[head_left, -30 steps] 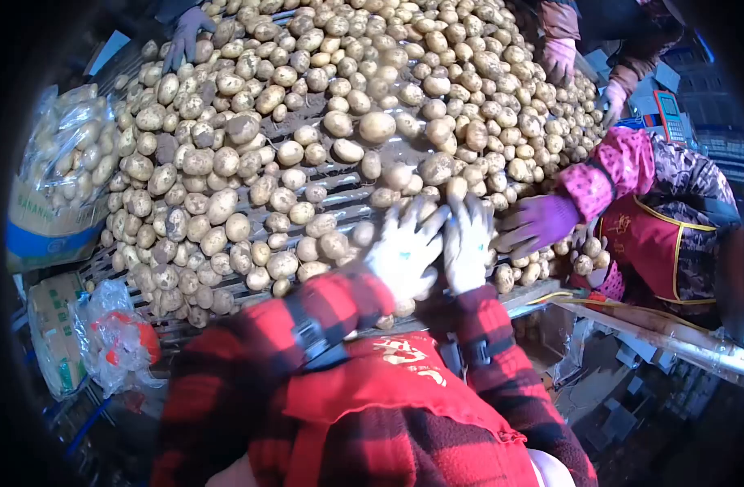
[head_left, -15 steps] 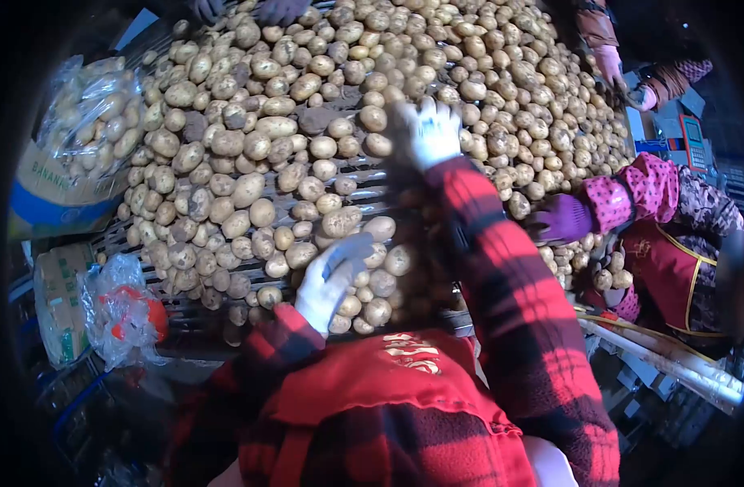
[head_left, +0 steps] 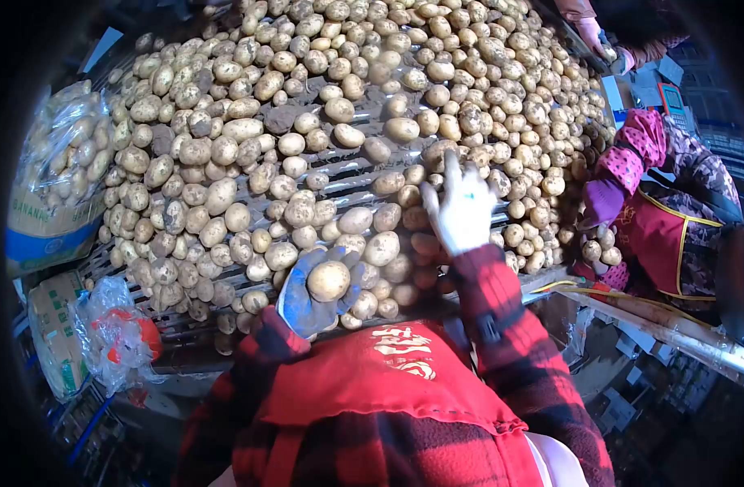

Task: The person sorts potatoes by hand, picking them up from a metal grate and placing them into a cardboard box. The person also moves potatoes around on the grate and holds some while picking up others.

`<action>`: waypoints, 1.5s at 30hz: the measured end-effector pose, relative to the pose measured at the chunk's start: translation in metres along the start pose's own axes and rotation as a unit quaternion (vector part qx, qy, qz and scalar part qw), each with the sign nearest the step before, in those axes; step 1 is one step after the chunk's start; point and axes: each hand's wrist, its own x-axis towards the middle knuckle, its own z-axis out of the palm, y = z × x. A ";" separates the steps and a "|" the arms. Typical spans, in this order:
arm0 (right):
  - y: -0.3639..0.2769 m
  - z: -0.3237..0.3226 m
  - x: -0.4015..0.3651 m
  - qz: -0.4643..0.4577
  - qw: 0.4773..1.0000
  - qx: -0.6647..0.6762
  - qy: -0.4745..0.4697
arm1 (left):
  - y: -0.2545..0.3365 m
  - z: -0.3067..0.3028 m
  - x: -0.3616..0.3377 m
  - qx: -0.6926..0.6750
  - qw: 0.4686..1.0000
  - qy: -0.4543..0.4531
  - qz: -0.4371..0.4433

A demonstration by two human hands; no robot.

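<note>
Potato (head_left: 329, 281) sits cupped in the fingers of your left hand (head_left: 300, 299), now turned palm up, leaving your right hand (head_left: 464, 209), fingers apart, free over the heap (head_left: 403, 129).

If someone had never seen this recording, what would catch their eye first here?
Probably the mass of potatoes spread over the slatted table, across the upper middle. Next, just above the red apron, the wearer's left hand cups one potato in its blue-faced glove. At the edges, a blue-banded carton on the far left and a co-worker's purple glove on the right stand out.
</note>
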 end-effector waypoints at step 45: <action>0.132 -0.041 -0.409 0.476 0.840 0.194 0.175 | -0.105 -0.001 0.001 0.579 0.802 -0.113 -0.097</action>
